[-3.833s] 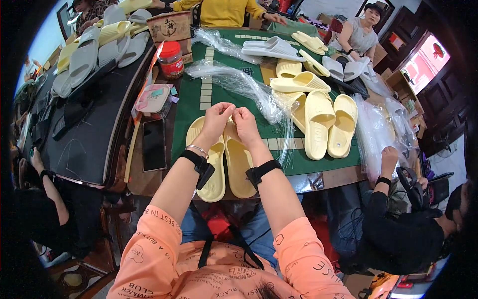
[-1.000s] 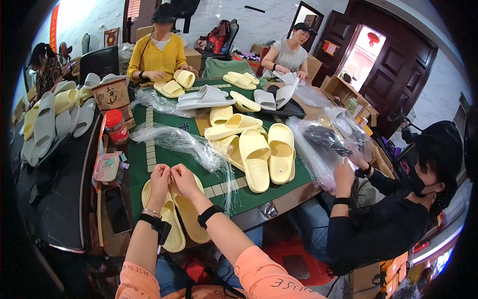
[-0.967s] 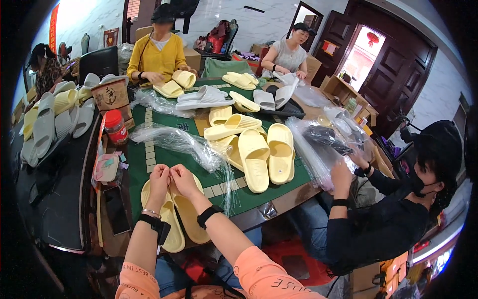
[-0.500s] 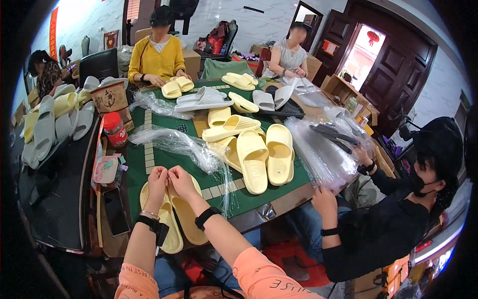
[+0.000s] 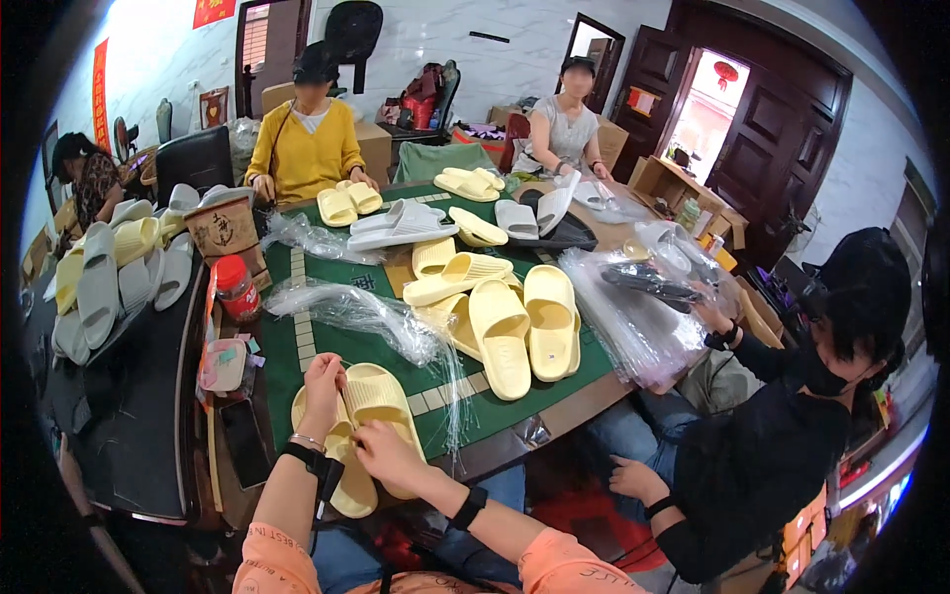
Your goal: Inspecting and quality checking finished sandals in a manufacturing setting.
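Green-topped bench (image 5: pixel 282 361), left grip (image 5: pixel 336 368) pinched narrow, contents indistinct, right grip (image 5: pixel 366 441) curled, closure indistinct, yellow slippers (image 5: pixel 379 393) beneath both.

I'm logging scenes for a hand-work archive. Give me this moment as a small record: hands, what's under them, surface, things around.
Left hand: left hand, fingers bent, over the left slipper; grip unclear
Right hand: right hand, fingers curled, at the right slipper, behind its strap
Pair: yellow, side by side, heels toward the person
Surface: green mat
Beyond: clear plastic bundle, more yellow slippers
Left side: red-lidded jar, dark phone
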Demonstrator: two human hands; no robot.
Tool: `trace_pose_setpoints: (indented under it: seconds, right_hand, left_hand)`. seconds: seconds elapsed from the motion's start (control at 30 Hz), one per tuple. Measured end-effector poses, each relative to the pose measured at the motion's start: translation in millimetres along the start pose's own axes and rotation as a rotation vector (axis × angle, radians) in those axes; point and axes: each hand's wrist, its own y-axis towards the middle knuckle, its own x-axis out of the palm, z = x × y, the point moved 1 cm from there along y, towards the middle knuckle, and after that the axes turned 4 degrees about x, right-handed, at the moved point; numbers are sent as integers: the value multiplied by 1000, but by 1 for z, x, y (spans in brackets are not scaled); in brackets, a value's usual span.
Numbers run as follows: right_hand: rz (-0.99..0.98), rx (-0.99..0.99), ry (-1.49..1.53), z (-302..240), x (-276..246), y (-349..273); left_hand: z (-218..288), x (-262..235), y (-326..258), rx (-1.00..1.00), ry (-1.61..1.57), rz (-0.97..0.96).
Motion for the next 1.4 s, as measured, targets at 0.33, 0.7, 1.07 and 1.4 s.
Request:
trace_pose_setpoints:
  seconds: [0.33,0.7,1.07,1.4]
  right_hand:
    - [-106,90,-351,1,35,7]
    - [580,26,-518,-25,-146,92]
    - [198,400,-658,148,-306,130]
    - [727,309,-75,52,-180,-124]
  left_hand:
    - [75,12,-76,285,202,-12]
    - [64,-5,-219,364,428,-37]
    - [-29,16,-262,-359,551,-538]
    - [-117,52,-243,-766,351,-827]
